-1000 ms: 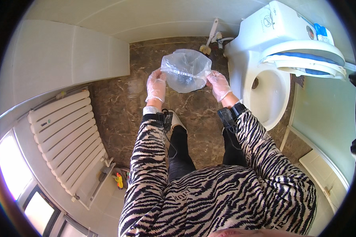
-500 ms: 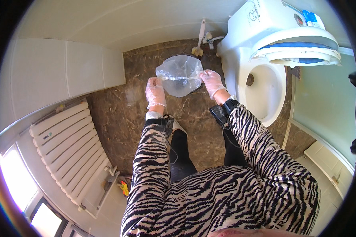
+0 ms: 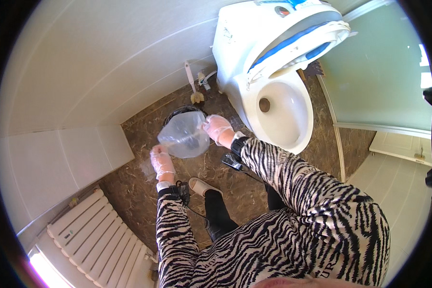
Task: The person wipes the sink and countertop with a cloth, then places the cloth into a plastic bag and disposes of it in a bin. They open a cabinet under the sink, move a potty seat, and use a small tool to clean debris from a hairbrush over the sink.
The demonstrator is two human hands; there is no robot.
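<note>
A clear plastic bag (image 3: 186, 137) is spread between my hands above the dark floor. My left hand (image 3: 162, 162), in a thin see-through glove, pinches its near left edge. At the opposite side, my right hand (image 3: 218, 129), gloved the same way, grips the bag's edge with curled fingers. Behind the bag shows the black rim of something round (image 3: 174, 113), perhaps a bin; the bag hides most of it.
Right of my hands stands a white toilet (image 3: 300, 115), its lid and seat raised. A toilet brush (image 3: 192, 82) leans by the wall next to a pipe valve (image 3: 204, 80). A white radiator (image 3: 98, 240) lies at lower left, a frosted glass panel (image 3: 374, 72) at right.
My view has turned, so the toilet and brush sit farther left in the picture. The bag is tilted more, and the black rim behind it shows more. Both hands keep hold.
</note>
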